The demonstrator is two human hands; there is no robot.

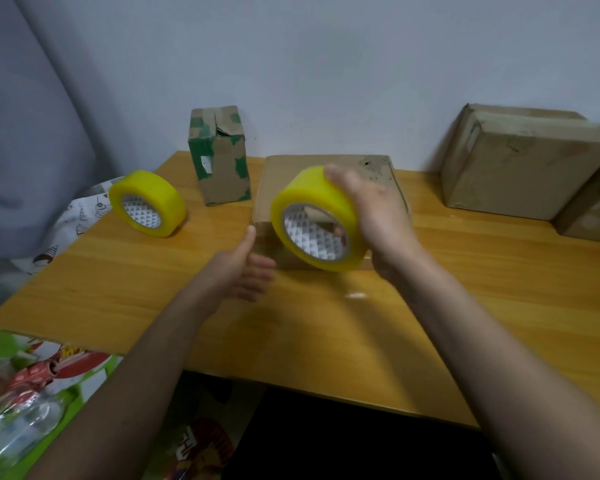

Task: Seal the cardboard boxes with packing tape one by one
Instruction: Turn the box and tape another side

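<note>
My right hand grips a yellow packing tape roll and holds it tilted above the table, in front of a flat cardboard box. A fingertip shows inside the roll's core. My left hand hovers at the box's front left corner with its thumb pointing up. Its fingers are blurred and loosely curled, so I cannot tell if they pinch a tape end. A faint clear sheen lies below the roll. A second yellow roll lies on the table at the left.
A small green-patched carton stands upright behind the rolls. A large cardboard box and a smaller one sit at the right against the wall. The wooden table has printed cloth and plastic bottles off its left edge.
</note>
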